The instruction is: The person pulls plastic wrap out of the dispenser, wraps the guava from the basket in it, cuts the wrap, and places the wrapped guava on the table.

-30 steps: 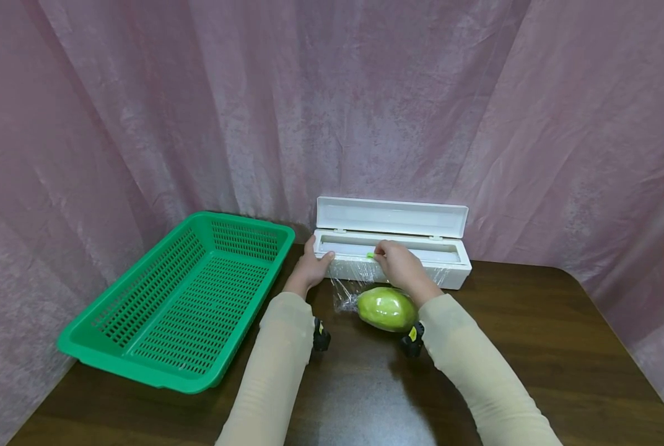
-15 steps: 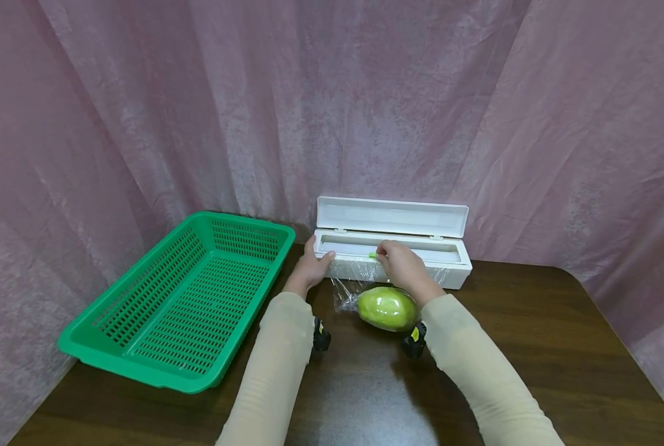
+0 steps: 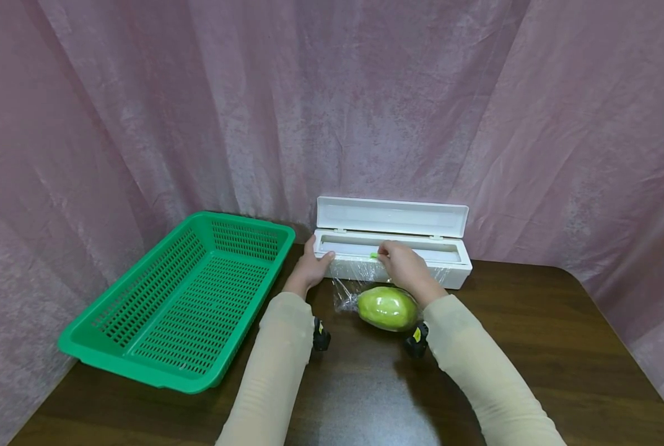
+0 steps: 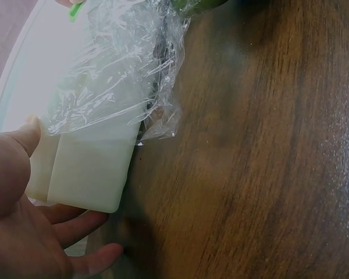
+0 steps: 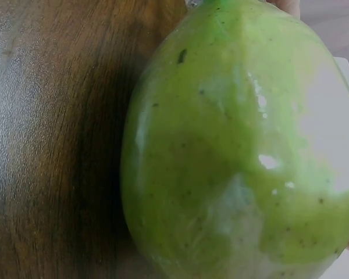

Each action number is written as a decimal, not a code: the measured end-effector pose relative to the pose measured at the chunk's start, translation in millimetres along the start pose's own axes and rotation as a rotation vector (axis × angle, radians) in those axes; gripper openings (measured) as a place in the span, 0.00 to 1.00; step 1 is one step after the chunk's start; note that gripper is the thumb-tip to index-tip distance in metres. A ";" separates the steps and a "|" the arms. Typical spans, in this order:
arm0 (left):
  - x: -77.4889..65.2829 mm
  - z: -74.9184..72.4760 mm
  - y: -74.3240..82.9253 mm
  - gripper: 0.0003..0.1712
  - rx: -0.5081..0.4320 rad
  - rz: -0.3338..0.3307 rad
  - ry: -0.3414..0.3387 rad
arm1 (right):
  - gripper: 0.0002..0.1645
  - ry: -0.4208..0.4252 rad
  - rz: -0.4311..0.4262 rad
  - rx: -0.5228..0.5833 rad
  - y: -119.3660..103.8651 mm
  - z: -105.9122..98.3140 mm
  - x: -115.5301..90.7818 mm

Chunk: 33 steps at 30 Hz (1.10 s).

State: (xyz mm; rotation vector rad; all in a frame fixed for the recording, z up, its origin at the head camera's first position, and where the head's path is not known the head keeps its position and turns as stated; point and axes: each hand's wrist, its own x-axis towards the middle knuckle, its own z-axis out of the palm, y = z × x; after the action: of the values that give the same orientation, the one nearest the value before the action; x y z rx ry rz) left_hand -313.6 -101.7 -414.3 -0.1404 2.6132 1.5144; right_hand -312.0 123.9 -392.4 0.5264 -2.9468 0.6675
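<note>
A white cling film dispenser box [image 3: 456, 277] stands at the back of the table with its lid up. My left hand [image 3: 308, 270] grips its left end, thumb over the top edge and fingers round the end, as the left wrist view shows. Between the fingertips of my right hand [image 3: 406, 267] is a small green slide cutter [image 3: 373, 255] on the box's front edge. Crinkled cling film [image 4: 113, 64] drapes over the box front and runs down to an oval green fruit [image 3: 388, 308] wrapped in film. That fruit fills most of the right wrist view, hiding nearly all of my right hand there.
Left of the box lies a green perforated plastic basket [image 3: 200, 378], long and shallow. The brown wooden table [image 3: 532, 347] extends to the right and front. A pink curtain [image 3: 399, 99] hangs right behind the box.
My right hand and the green slide cutter have shifted slightly to the right along the box's edge. The left hand, the box and the fruit stay in place.
</note>
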 end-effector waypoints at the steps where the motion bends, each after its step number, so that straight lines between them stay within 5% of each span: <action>1: 0.4 0.1 -0.3 0.43 -0.003 -0.003 0.001 | 0.08 0.001 0.002 -0.002 -0.2 -0.1 -0.2; 33: 2.5 1.3 -2.3 0.44 0.007 0.003 0.003 | 0.09 0.018 -0.013 0.000 4.0 -1.9 -4.1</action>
State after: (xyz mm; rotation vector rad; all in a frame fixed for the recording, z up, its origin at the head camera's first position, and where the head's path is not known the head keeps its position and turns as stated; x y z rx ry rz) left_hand -315.7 -101.7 -417.4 -0.1382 2.6217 1.5068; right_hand -309.5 129.3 -392.9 0.5367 -2.9245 0.6670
